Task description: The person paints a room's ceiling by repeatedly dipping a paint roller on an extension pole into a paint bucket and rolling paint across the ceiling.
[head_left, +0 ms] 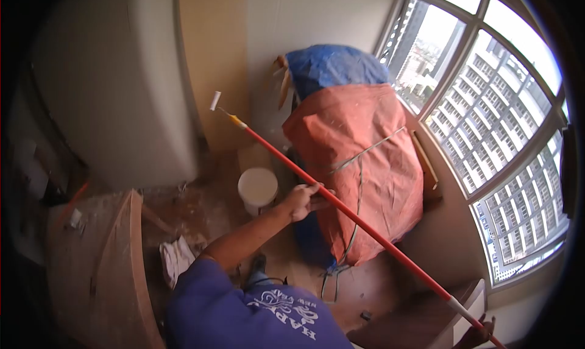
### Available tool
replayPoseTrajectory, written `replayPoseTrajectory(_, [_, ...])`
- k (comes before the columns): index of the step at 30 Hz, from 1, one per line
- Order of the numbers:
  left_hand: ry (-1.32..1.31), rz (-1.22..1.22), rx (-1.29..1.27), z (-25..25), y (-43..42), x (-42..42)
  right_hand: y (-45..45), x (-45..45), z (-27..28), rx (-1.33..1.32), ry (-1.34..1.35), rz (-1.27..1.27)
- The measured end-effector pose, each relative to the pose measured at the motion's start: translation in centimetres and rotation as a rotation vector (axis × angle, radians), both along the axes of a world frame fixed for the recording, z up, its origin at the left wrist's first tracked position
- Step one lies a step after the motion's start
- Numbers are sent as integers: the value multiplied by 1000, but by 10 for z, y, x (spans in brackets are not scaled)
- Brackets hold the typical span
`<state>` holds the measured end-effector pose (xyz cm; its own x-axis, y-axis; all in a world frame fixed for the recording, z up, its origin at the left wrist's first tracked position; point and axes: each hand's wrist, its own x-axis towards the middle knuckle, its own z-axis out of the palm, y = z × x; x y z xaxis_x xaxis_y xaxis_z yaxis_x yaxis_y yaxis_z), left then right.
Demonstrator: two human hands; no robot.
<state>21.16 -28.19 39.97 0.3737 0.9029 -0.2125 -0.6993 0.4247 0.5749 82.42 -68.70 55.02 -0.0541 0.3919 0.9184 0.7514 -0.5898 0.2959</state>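
A long red extension pole (pixel 365 227) slants across the view from upper left to lower right. At its far end, past a yellow grip, a small white paint roller (pixel 216 100) is raised near the wall. My left hand (pixel 300 201) holds the pole about midway, with its fingers partly hidden. Down in the lower right corner, my right hand (pixel 477 333) is closed round the pole's near end, dark and partly cut off.
A bulky pile under red and blue tarps (pixel 359 160), tied with cord, stands by the windows (pixel 487 87). A white bucket (pixel 258 187) sits on the floor beside it. At left are a wooden panel (pixel 97 257) and a white cloth (pixel 177 259).
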Motion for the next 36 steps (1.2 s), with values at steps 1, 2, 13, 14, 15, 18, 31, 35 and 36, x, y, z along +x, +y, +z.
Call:
replayPoseTrajectory(1, [-15, -39, -41, -6, -9, 7, 5, -36, 27, -30, 41, -165])
replayPoseTrajectory(2, [-8, -86, -55, -15, -17, 14, 9, -48, 43, 24, -13, -169])
replayPoseTrajectory(13, [32, -359, -453, -123, -39, 56, 29, -105, 163, -80, -566, -232])
replayPoseTrajectory(14, [57, -348, -477, -136, -32, 57, 37, -116, 168, -107, -595, -235])
replayPoseTrajectory(15, [81, -338, -501, -148, -23, 56, 46, -128, 174, -134, -625, -238])
replayPoseTrajectory(18, [106, -232, -554, -182, 6, 46, 73, -157, 175, -204, -624, -225])
replayPoseTrajectory(31, [70, 49, -733, -279, 103, -10, 261, -351, 83, -623, -573, 86])
replayPoseTrajectory(35, [55, -169, -649, -213, 93, -20, 251, -340, 135, -494, -614, -53])
replayPoseTrajectory(36, [42, -203, -632, -198, 86, -24, 248, -344, 149, -448, -671, -64])
